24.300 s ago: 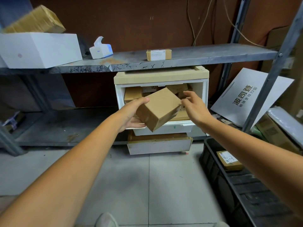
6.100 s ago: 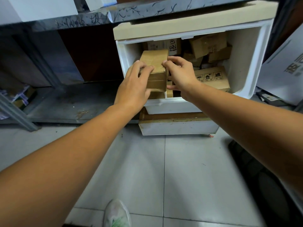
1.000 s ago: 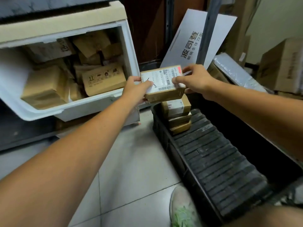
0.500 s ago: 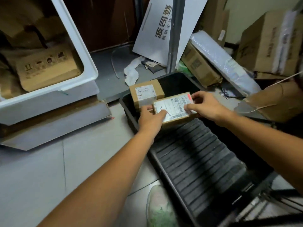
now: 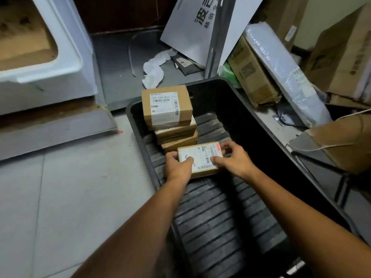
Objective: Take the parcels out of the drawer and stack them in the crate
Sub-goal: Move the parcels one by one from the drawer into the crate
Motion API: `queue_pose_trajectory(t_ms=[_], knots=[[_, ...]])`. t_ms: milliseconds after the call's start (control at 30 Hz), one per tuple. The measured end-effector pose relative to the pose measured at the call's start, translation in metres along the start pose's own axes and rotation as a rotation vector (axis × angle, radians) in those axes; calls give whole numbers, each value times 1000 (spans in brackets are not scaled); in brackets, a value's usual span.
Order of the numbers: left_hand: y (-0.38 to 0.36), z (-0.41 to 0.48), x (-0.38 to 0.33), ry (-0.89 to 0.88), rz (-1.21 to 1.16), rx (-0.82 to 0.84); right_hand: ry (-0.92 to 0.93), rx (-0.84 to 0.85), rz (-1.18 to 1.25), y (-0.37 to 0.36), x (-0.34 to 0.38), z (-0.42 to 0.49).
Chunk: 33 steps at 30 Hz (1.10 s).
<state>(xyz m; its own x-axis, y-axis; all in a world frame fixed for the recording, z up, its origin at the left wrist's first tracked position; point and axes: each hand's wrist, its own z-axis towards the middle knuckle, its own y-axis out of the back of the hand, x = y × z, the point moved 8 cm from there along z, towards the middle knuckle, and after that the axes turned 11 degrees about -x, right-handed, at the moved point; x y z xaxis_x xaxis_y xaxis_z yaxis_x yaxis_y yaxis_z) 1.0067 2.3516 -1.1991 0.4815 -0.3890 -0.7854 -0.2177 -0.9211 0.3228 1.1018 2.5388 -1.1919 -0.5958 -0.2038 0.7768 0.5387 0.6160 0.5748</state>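
Note:
A flat brown parcel [image 5: 201, 158] with a white shipping label lies low over the ribbed floor of the black crate [image 5: 259, 133]. My left hand [image 5: 177, 167] grips its left end and my right hand [image 5: 233, 160] grips its right end. Just behind it, in the crate's far left corner, stands a stack of three parcels [image 5: 170, 119], the top one the thickest, with a label facing up. The white drawer [image 5: 60, 63] with brown parcels inside shows at the upper left, partly cut off.
Beyond the crate a white printed board [image 5: 192, 31] leans on a shelf post. Cardboard boxes [image 5: 253, 73] and a bubble-wrapped package [image 5: 285, 71] crowd the right side. Crumpled paper [image 5: 154, 67] lies on the low shelf. Grey tiled floor [image 5: 70, 187] spreads to the left.
Both hands have carried the labelled parcel from the drawer's side down into the crate, lowering it in front of the stack. The view has tipped further down over the crate.

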Motion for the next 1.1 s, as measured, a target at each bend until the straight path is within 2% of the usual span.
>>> queue_pose_trajectory(t_ms=[167,300,600,733,933,1100], knots=[[-2,10,16,140,-54,-123,1,55,-45,-27,-9,18],[-7,19,23,211,-112,-157,-16,72,-66,-44,-19,32],[-6,28,29,244,-87,-175,-54,129,-31,-57,-21,43],[-2,37,16,149,128,-151,-38,173,-143,-54,-15,40],[12,35,-27,-121,490,-75,-7,179,-412,-19,22,27],[22,5,-70,-319,617,56,59,236,-572,9,74,1]])
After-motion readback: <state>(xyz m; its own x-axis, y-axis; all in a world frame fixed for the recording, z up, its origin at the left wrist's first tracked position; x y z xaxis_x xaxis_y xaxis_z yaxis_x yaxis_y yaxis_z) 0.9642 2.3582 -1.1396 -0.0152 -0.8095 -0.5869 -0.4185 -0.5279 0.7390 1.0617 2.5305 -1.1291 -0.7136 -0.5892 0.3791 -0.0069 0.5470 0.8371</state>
